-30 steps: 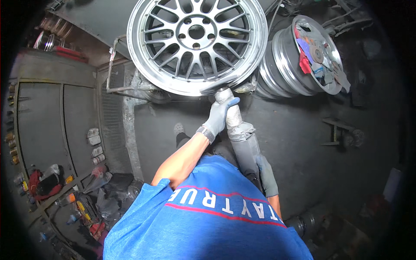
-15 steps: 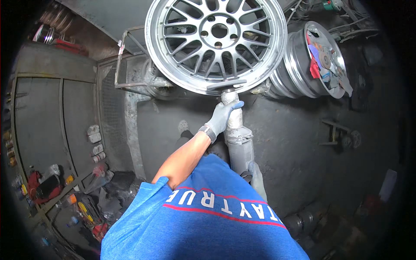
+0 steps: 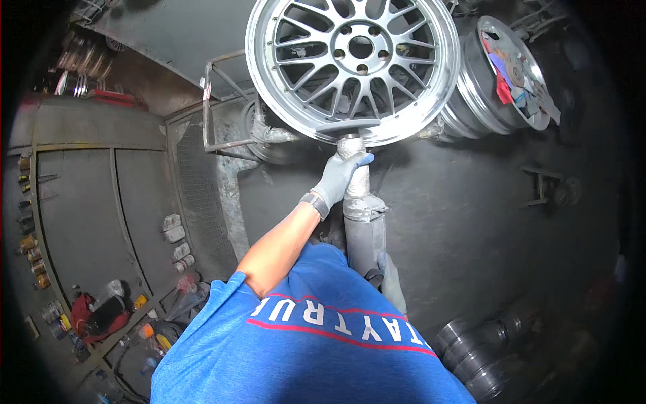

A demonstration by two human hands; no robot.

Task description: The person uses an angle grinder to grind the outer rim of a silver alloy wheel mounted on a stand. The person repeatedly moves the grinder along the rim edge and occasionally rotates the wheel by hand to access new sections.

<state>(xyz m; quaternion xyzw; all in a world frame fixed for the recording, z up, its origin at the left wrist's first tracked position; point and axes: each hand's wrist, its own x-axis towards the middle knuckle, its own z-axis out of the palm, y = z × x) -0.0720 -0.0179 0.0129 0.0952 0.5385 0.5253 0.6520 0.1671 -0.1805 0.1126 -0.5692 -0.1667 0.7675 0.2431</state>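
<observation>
Grey-gloved hands (image 3: pixel 338 178) (image 3: pixel 392 284), the right partly hidden, clasp a power tool (image 3: pixel 364 232) above dark workshop floor (image 3: pixel 457 215).

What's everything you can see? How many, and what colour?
big wheel: one, silver, top middle
power tool: one, grey and whitish, below the wheel
round disc: one, grey, tool's front end
side wheel: one or more, silver, upper right
loose scraps: several, mixed colours, on the side wheel
metal frame: one, grey, left of the big wheel
other rims: several, dark grey, lower right
containers: about four, whitish, left
bundle: one, red and black, lower left
shirt: one, blue, bottom middle
left grip: one, grey glove, around the tool
right grip: one, grey glove, at the tool's rear
</observation>
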